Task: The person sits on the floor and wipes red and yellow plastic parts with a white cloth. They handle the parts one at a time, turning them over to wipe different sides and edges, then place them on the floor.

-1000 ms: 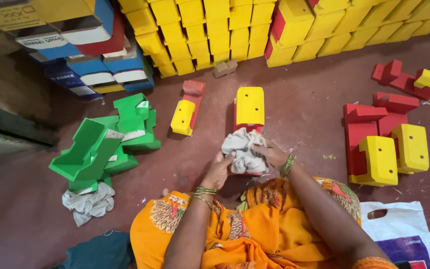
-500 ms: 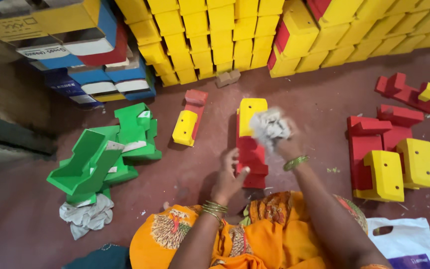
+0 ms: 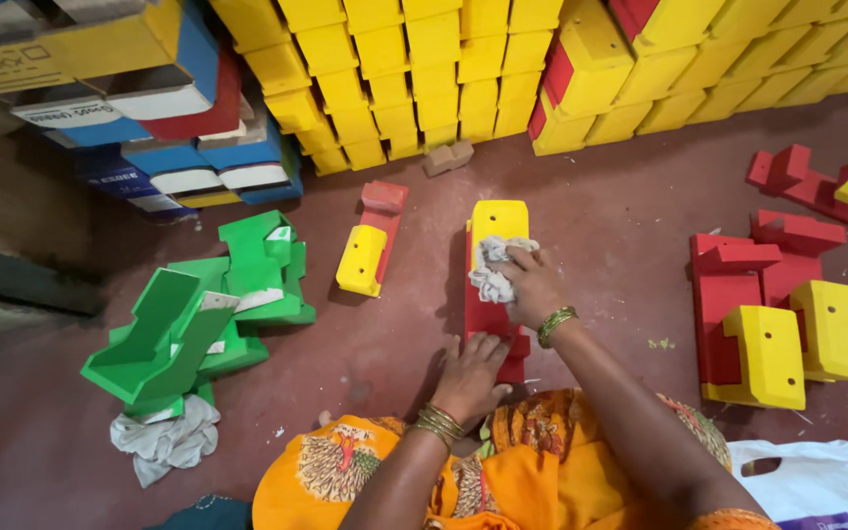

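Lying on the dark red floor (image 3: 601, 255), straight in front of the knees: a long painted wooden block (image 3: 491, 294), red in the body with a yellow cap at the far end. On its yellow end, a crumpled grey-white cloth (image 3: 496, 267), pressed down by the right hand (image 3: 532, 285), fingers curled and pinching the cloth against the paint. Near end of the block held flat under the left hand (image 3: 470, 373), fingers spread and resting on the red part, not clamped around anything. By judgement, wiping about midway: cloth at the yellow end, red length probably partly done, hard to confirm from paint alone. To the left, a similar small red and yellow block (image 3: 365, 253) apart from it, then a heap of green wooden pieces (image 3: 208, 314) with a second grey rag (image 3: 164, 442) beside it. To the right, several red and yellow blocks (image 3: 777, 314), close together. Behind, stacked yellow blocks (image 3: 424, 69) in rows. White plastic bag (image 3: 807, 481) cut off at the lower edge; underside of the held block hidden; blue and white boxes (image 3: 179, 147) at far left only partly visible.
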Demonstrator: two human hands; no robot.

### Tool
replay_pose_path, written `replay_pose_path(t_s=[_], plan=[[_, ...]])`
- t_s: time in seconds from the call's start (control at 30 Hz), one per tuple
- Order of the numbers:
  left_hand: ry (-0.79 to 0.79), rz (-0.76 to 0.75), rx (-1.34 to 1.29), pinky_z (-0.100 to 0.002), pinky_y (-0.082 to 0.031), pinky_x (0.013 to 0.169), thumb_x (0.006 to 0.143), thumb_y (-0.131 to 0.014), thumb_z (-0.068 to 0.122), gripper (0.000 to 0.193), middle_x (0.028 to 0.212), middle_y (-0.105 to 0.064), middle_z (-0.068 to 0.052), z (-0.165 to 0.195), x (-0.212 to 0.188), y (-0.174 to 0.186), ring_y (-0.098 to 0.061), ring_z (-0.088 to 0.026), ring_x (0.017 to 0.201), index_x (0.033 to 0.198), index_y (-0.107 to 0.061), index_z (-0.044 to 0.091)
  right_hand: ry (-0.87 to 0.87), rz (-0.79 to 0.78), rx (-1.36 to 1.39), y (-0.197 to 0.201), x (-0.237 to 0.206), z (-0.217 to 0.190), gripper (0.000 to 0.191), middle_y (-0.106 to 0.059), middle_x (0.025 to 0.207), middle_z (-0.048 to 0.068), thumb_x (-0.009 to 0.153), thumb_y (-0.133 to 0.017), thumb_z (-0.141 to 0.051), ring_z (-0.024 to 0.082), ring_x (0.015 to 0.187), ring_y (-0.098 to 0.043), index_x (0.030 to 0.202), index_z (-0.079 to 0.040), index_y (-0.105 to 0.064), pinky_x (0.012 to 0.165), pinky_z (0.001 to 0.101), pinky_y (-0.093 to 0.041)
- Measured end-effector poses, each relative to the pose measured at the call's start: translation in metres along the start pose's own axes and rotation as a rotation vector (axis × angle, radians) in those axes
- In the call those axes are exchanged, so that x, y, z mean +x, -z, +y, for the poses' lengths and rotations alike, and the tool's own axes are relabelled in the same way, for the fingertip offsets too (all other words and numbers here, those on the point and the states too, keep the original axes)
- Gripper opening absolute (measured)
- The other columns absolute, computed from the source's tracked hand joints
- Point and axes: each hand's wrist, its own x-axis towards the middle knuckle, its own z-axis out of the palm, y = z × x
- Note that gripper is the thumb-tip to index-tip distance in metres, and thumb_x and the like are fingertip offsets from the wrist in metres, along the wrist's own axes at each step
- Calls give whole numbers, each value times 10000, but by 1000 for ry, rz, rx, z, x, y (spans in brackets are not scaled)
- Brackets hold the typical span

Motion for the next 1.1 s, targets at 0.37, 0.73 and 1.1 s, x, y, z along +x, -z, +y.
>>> replay_pose_path(t_s=[0.37,0.73,1.1], plan=[[6,52,151,-673,-236,1133,853,-716,392,810,1380,-495,-137,2,24,-19,-349,-371,1414,1575,-409,190,-109,447,417,-20,2,25,400,-691,1075,92,742,-703,51,301,1012,-654,1097,-133,-717,908,404,-528],[386,159,-162,-704,-254,1100,792,-723,631,463,1209,-687,2,-51,17,16,-590,-220,1212,919,-776,190,68,571,195,-6,2,25,309,-715,987,139,690,-802,-107,347,870,-694,983,-99,-702,792,432,-545],[725,529,144,-546,-296,1167,720,-822,386,632,1348,-586,-88,-108,-29,41,-489,-305,1331,1292,-610,220,-161,-99,-123,-23,3,-6,391,-606,1330,102,894,-642,-156,330,1238,-558,1285,-168,-642,1089,451,-452]])
